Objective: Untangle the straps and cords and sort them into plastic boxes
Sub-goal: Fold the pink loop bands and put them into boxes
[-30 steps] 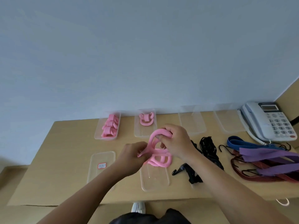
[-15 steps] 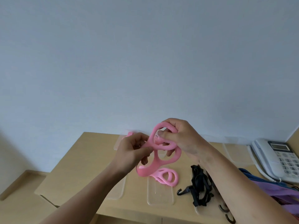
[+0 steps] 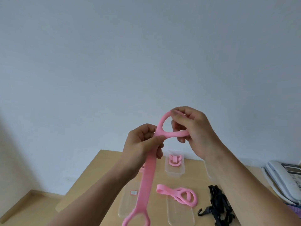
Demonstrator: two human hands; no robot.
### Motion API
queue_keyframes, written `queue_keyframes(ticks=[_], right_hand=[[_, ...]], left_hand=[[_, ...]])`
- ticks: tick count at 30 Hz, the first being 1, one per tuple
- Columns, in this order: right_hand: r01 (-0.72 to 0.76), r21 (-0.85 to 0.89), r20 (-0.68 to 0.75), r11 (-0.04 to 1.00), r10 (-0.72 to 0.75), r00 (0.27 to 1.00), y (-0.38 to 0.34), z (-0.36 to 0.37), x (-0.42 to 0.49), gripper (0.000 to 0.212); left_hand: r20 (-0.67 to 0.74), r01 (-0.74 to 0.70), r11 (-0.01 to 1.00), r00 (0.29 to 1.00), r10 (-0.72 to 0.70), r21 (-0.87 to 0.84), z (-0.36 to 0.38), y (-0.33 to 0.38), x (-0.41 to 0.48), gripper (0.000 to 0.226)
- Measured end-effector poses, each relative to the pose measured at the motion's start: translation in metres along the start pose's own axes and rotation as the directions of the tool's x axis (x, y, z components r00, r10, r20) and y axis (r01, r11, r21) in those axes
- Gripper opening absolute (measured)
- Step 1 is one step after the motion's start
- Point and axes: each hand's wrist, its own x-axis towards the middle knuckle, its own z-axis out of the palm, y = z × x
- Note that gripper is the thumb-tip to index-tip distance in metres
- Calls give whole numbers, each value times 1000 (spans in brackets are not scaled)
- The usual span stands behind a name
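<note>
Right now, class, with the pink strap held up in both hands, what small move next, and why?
Probably start rolling the pink strap from its top loop: it hangs free and straight from the left hand and right hand, and the far box holds a coiled strap.

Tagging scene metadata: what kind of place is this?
Probably an office: a wooden desk against a plain wall, a desk phone at the right, clear plastic boxes set out on the desk.

The strap (image 3: 147, 176) is pink, the cord bundle (image 3: 216, 204) black, the table (image 3: 101, 168) tan (its boxes (image 3: 180, 216) clear).
</note>
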Motion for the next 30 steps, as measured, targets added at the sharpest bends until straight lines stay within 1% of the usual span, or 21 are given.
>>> queue_keyframes(ticks=[3,5,7,9,10,12,14,16,19,22,24,27,30], right_hand=[[89,131,-127,987,-73,989,-19,16,-7,28],[180,107,-158,978,-162,974,-27,26,-16,33],[273,5,-127,962,-270,954,-31,35,-24,32],[336,-105,-38,936,-342,939,-34,43,-31,30],[355,-165,3,920,-359,933,-35,46,-35,29],[397,-317,35,861,-408,913,-34,51,-41,29],[433,-459,36,775,-472,881,-32,52,-46,37],[449,-525,23,722,-516,856,-31,54,-50,42],[449,-588,6,673,-551,834,-33,56,-55,45],[404,-651,-4,643,-535,845,-37,58,-61,51],[362,-686,-11,632,-506,862,-39,59,-64,56],[325,-721,-6,612,-475,880,-41,62,-67,56],[331,-771,25,544,-493,870,-40,65,-71,50]], left_hand=[[-55,-2,1000,998,1,-18,-3,14,0,9],[-101,4,999,995,-9,-45,-4,20,0,11],[-120,16,996,992,-27,-88,-6,26,0,17],[-93,33,989,995,-47,-142,-9,33,-1,19],[-68,42,986,996,-54,-159,-11,35,-2,19],[2,47,982,999,-48,-181,-13,38,-4,17],[88,37,979,996,-20,-200,-14,38,-8,24],[155,29,976,988,5,-216,-16,37,-11,31],[209,23,968,977,31,-250,-17,33,-14,34],[226,18,962,973,46,-272,-19,31,-16,40],[226,13,972,973,42,-236,-19,33,-18,43],[205,5,987,978,28,-160,-17,32,-19,33],[159,4,989,987,20,-151,-17,29,-20,26]])
